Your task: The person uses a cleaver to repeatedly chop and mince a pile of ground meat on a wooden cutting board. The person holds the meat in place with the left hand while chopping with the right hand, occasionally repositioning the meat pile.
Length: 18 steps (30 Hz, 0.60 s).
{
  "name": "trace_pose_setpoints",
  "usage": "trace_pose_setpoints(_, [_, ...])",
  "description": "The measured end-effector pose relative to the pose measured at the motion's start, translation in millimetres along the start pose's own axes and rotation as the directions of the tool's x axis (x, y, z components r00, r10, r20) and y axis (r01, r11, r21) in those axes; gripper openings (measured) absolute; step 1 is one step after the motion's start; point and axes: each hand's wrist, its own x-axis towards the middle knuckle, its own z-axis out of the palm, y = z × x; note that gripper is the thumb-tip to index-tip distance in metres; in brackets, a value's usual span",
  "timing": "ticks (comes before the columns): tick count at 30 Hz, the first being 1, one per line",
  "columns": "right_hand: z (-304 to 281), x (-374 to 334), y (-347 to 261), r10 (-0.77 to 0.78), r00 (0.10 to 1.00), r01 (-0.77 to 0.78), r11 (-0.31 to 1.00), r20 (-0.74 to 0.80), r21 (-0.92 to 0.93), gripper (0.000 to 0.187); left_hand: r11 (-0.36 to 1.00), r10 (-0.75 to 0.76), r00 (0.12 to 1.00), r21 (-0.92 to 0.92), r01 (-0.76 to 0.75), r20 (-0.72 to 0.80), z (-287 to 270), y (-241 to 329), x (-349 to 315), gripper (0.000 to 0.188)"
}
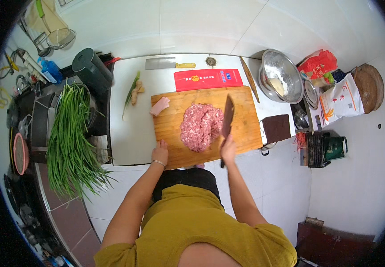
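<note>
A mound of minced meat (pixel 200 127) lies in the middle of the wooden cutting board (pixel 241 98). My right hand (pixel 228 149) is closed round the handle of a cleaver (pixel 229 116), whose dark blade stands on edge at the right side of the meat. On the board's near left edge rests my left hand (pixel 160 152), fingers stretched forward and holding nothing that I can see. A pale pink piece of meat or skin (pixel 160 106) sits at the board's far left corner. Beyond that corner, ginger (pixel 137 92) and a green onion (pixel 131 95) lie on the white table (pixel 128 142).
Behind the board are a red packet (pixel 208 79), a second cleaver (pixel 160 63) and a small round object (pixel 211 61). A steel bowl (pixel 281 75) stands at the far right, near a dark cloth (pixel 277 128) and white sack (pixel 341 100). Chives (pixel 70 138) overhang a pot at left.
</note>
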Motion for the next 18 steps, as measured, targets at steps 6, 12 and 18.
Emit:
trace_pose_setpoints(6, [-23, 38, -19, 0.288, 0.876, -0.247, 0.957, 0.387, -0.154, 0.068, 0.995, -0.067, 0.998, 0.068, 0.067, 0.004, -3, 11, -5, 0.043])
trace_pose_setpoints(12, [-13, 36, 2, 0.029, 0.999, -0.027, 0.996, 0.023, -0.088, 0.075, 0.995, -0.09, 0.994, 0.029, 0.092, -0.069, 20, 10, 7, 0.041])
trace_pose_setpoints(18, [-45, 63, -22, 0.193, 0.896, -0.202, 0.979, 0.399, -0.02, 0.072, 0.995, -0.103, 0.991, 0.011, 0.104, -0.083, 19, 9, 2, 0.041])
